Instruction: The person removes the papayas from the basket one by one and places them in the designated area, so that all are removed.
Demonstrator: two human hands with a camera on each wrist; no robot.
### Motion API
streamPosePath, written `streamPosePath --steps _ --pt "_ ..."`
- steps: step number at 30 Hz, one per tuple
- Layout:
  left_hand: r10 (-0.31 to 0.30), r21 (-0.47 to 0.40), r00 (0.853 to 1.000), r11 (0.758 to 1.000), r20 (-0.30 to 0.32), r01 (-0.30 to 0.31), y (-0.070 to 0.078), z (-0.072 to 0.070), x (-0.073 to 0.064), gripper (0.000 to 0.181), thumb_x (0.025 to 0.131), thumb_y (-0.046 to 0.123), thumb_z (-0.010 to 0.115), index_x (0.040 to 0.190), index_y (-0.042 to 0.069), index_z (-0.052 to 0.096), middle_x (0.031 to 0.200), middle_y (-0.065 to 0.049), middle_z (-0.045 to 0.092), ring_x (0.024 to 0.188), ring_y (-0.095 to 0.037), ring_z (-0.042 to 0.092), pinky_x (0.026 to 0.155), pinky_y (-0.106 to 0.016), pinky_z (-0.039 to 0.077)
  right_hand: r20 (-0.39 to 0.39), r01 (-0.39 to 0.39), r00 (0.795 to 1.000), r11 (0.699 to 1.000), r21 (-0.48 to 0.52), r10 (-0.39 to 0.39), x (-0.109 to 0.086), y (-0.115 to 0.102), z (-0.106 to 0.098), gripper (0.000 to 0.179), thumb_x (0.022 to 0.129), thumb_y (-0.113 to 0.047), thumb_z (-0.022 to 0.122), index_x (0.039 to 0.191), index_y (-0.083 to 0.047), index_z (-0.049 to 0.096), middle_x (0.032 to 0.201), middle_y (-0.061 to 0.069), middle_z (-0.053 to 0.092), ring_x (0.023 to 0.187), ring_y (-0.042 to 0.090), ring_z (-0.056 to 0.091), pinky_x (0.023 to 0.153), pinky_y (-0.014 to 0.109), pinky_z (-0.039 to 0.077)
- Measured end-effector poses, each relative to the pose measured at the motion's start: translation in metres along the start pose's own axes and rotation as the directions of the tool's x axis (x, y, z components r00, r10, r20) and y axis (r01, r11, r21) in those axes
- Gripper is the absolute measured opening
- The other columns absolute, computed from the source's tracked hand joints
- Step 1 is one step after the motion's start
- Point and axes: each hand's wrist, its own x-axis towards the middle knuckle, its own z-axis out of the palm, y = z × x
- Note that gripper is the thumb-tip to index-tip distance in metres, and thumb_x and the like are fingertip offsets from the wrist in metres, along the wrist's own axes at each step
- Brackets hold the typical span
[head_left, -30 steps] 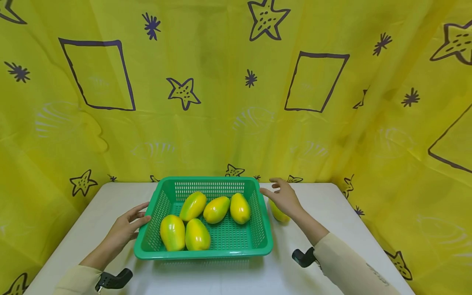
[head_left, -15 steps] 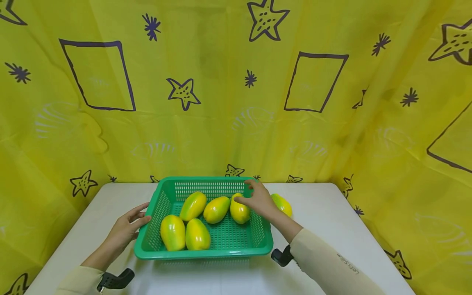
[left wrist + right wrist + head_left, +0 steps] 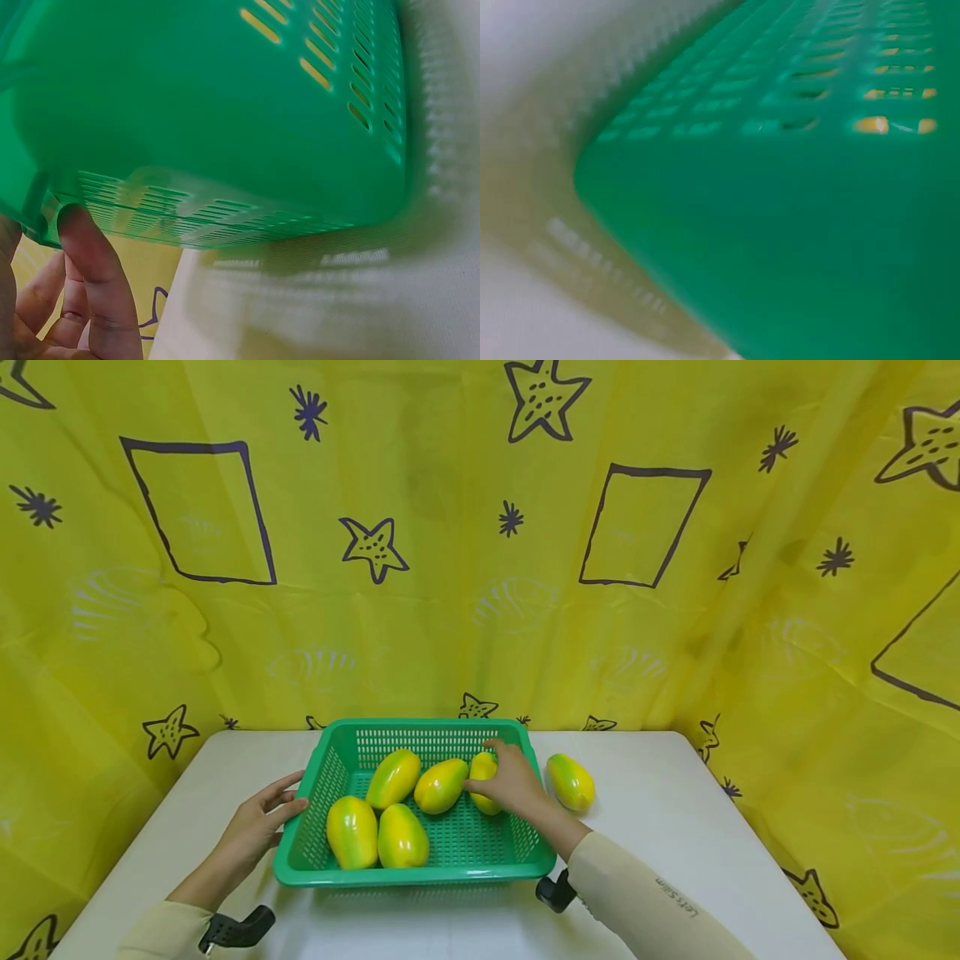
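A green plastic basket [image 3: 420, 877] holds several yellow-green mangoes, among them one at the front left [image 3: 352, 833] and one in the middle [image 3: 441, 786]. My left hand [image 3: 251, 827] pinches the basket's left rim; the left wrist view shows a finger [image 3: 105, 289] under that rim. Inside the basket's right part, my right hand [image 3: 513, 781] has thumb and fingers curled about the rightmost mango [image 3: 483, 783], partly covering it. Only the basket's outer wall [image 3: 780, 217] shows in the right wrist view; the hand itself is hidden there.
Another mango [image 3: 571, 782] lies on the white table [image 3: 637, 835], just right of the basket. Behind and at both sides hangs a yellow curtain [image 3: 435, 635] with drawn stars and frames.
My right hand has moved left from above the mango outside the basket, over the right rim, and down onto the rightmost mango inside. The left hand and basket have stayed put.
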Motion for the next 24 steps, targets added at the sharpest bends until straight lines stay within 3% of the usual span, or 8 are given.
streamPosePath --steps 10,16,24 --pt "-0.002 -0.009 1.000 1.000 -0.006 0.002 0.000 0.001 -0.001 0.069 0.099 0.032 0.059 0.155 0.007 0.027 0.140 -0.024 0.044 0.093 -0.006 0.059 0.078 -0.031 0.057 -0.056 -0.011 0.998 0.997 -0.071 0.007 -0.001 0.003 0.014 0.076 0.075 -0.029 0.084 0.136 0.001 0.050 0.124 0.023 0.058 0.107 0.033 0.057 0.091 0.048 0.051" --pt "-0.008 -0.007 1.000 1.000 -0.014 0.007 -0.001 0.001 -0.001 0.068 0.099 0.031 0.059 0.155 0.008 0.028 0.138 -0.023 0.045 0.092 -0.007 0.059 0.078 -0.030 0.057 -0.067 -0.041 0.997 0.996 -0.078 0.036 0.002 0.005 0.023 0.076 0.074 -0.027 0.085 0.135 0.003 0.050 0.121 0.021 0.059 0.107 0.033 0.057 0.093 0.049 0.049" --pt "-0.009 0.012 1.000 1.000 -0.015 0.009 -0.001 0.000 0.001 0.069 0.099 0.033 0.059 0.155 0.008 0.028 0.139 -0.024 0.043 0.095 -0.009 0.058 0.081 -0.034 0.057 -0.087 -0.025 0.996 0.998 -0.065 0.019 0.004 0.007 0.030 0.074 0.073 -0.021 0.085 0.132 0.007 0.050 0.110 0.022 0.061 0.094 0.031 0.058 0.085 0.047 0.051"
